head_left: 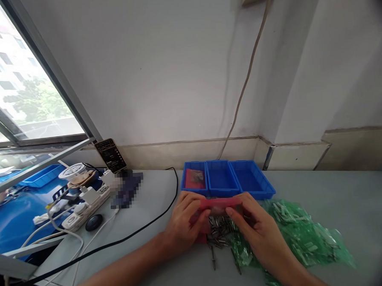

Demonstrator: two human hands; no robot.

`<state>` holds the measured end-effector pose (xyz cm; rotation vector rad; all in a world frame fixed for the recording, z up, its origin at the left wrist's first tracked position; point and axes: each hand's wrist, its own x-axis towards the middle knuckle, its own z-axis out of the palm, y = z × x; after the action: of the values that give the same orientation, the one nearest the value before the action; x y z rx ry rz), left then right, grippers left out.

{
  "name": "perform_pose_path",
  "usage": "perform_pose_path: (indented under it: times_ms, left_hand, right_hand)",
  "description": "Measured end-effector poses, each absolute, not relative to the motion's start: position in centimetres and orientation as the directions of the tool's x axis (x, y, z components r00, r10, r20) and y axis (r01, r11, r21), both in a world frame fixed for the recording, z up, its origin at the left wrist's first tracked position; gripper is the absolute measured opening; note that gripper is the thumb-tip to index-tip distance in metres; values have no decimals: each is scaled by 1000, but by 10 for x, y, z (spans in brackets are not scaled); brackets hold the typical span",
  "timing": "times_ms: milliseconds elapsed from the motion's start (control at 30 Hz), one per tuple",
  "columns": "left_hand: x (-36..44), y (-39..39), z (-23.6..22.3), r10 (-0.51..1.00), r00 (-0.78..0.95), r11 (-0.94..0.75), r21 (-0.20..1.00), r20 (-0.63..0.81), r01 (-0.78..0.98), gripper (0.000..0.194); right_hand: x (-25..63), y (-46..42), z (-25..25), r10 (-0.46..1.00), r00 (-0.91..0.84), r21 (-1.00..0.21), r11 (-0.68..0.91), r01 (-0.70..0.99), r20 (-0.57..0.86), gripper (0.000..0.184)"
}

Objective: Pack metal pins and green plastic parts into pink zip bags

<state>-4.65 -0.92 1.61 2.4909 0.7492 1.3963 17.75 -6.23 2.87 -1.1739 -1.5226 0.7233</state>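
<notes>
My left hand (184,222) and my right hand (254,227) both grip a thin red plastic bag (218,202), pinching its upper edge from either side above the table. Small metal pins (219,233) lie in a heap under the bag between my hands, and a few lie loose nearer to me. Green transparent bags of small white parts (298,235) are spread beside and under my right hand.
Three blue bins (226,179) stand in a row behind my hands; the left one holds a red packet. A black cable (135,235) crosses the grey table (357,211). At left are a power strip (85,206) with chargers, a propped phone (110,155) and a window.
</notes>
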Motion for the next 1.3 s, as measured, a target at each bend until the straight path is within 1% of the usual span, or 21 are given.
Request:
perform_pose_path:
  times_ms: [33,67,133,200,233,267,333,400,467,567,667,767,800,900,967,1100,1233,1300]
  left_hand:
    - [-46,-9,14,519,434,-852,402,736,336,13]
    - [-46,-9,12,531,430,-844,411,730,345,18]
    - [-46,-9,8,567,402,-819,444,719,363,38]
    - [-46,-9,4,570,375,-817,455,731,354,58]
    - [-47,-9,4,553,372,-828,444,745,341,62]
    - [-47,-9,5,529,383,-845,424,758,327,63]
    - [-47,-10,8,474,439,-878,367,764,308,54]
    - [-47,-12,14,437,512,-898,324,740,298,45]
    - [-47,-13,17,413,559,-909,294,719,294,48]
    - [-48,-13,18,397,570,-915,265,719,303,56]
    - [-49,-11,14,426,545,-902,290,723,320,48]
    - [-51,-9,11,471,512,-881,354,718,313,41]
    - [-52,-9,11,480,500,-876,371,720,307,40]
    - [-52,-8,12,490,462,-871,399,739,285,37]
    - [-52,-8,13,489,448,-872,402,748,279,33]
    - [-50,-9,18,459,446,-888,387,768,247,25]
    - [-49,-10,19,449,423,-893,375,787,250,21]
    - [-49,-11,17,474,414,-879,392,777,271,21]
  right_hand:
    - [178,-62,28,939,31,-900,318,300,342,27]
    - [177,-63,27,951,47,-918,282,279,306,28]
    - [177,-63,24,975,65,-957,196,212,214,31]
    - [177,-64,22,986,70,-979,136,153,148,34]
    - [176,-64,22,988,75,-983,125,136,136,35]
    - [176,-64,22,988,82,-985,120,126,131,36]
    - [176,-64,23,989,87,-988,111,111,121,38]
    - [176,-64,26,989,92,-989,108,100,117,39]
    - [175,-63,29,986,108,-989,117,87,126,40]
    - [175,-62,31,981,133,-989,133,66,141,40]
    - [174,-60,31,980,134,-989,141,34,145,43]
    - [173,-59,28,979,141,-989,146,-3,144,55]
    - [173,-59,27,979,138,-989,149,2,148,56]
    - [174,-60,25,979,102,-981,166,96,176,39]
    - [175,-62,23,981,82,-974,164,158,179,38]
    - [176,-66,22,987,67,-977,135,166,147,35]
    - [177,-67,23,972,21,-948,224,227,234,28]
    - [177,-66,23,966,-3,-934,251,254,259,25]
